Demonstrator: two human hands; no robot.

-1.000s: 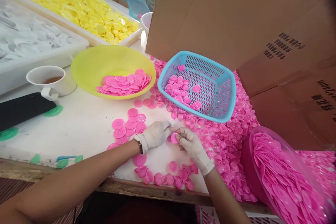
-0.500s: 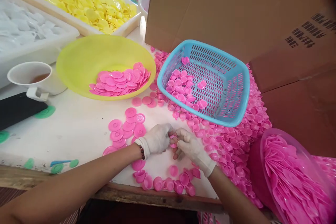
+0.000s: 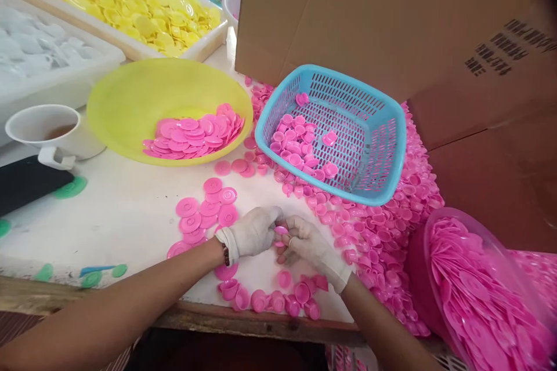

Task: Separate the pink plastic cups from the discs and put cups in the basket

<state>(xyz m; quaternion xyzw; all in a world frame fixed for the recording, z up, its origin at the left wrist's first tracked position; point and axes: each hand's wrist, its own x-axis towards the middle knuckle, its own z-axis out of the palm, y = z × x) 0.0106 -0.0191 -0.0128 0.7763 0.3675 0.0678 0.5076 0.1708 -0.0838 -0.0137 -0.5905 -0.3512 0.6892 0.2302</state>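
My left hand (image 3: 256,231), in a white glove with bare fingertips, pinches a small pink toy saucer (image 3: 281,233) from the left. My right hand (image 3: 310,244), gloved the same way, closes its fingers on the saucer from the other side. Whether a cup is joined to it I cannot make out. Loose pink discs (image 3: 209,208) lie on the table left of my hands. A curved row of small pink toy cups (image 3: 260,301) sits along the table's front edge, below my hands. More pink cups (image 3: 378,237) are heaped to the right.
A blue basket (image 3: 394,177) holds some pink cups. Pink discs fill part of a yellow bowl (image 3: 126,98). At left stand a white mug (image 3: 89,142) and trays of white and yellow pieces (image 3: 165,8). A pink tub (image 3: 420,266) leans at right, before a cardboard box (image 3: 369,17).
The whole view has shifted slightly left. Both hands stay together on the saucer, with only small finger movement; the pink face of the saucer shows a little more.
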